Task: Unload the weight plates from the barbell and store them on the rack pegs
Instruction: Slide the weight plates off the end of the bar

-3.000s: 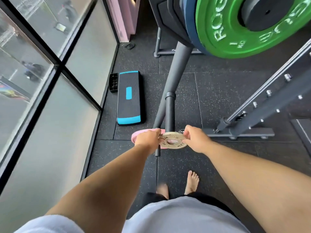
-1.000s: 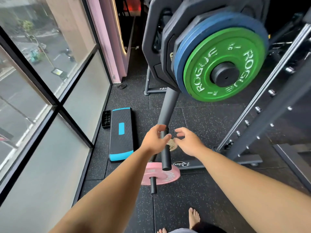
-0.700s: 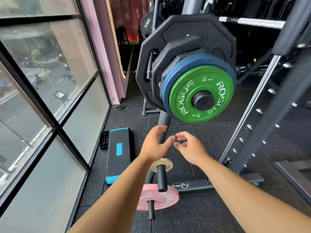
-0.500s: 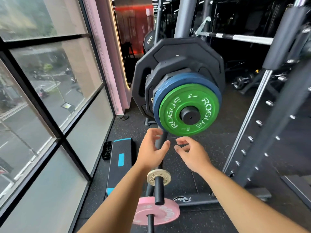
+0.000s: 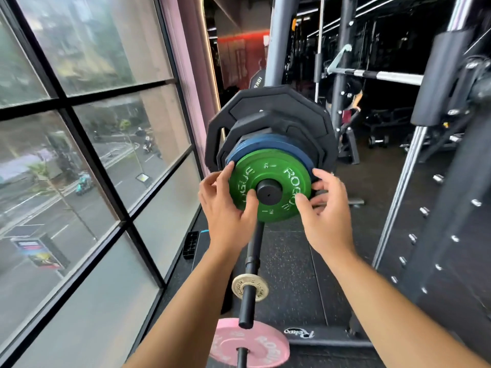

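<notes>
A green Rogue plate (image 5: 275, 166) is the outermost on a black sleeve end (image 5: 269, 192), with blue plates (image 5: 265, 142) and large black plates (image 5: 268, 112) stacked behind it. My left hand (image 5: 225, 208) grips its left rim, thumb on the face beside the hub. My right hand (image 5: 324, 205) grips the right rim, thumb on the face and fingers behind the edge. Below, a small gold plate (image 5: 239, 285) sits on a black rack peg (image 5: 247, 306). A pink plate (image 5: 255, 346) sits on a lower peg.
A tall window wall (image 5: 79, 168) runs close along the left. A dark rack upright with rows of studs (image 5: 430, 235) stands at the right, its base foot (image 5: 326, 337) on the rubber floor. A chrome bar (image 5: 380, 75) and a person are farther back.
Both hands left the small gold plate on its peg, rose to the green plate and took hold of its rim. The view tilted upward.
</notes>
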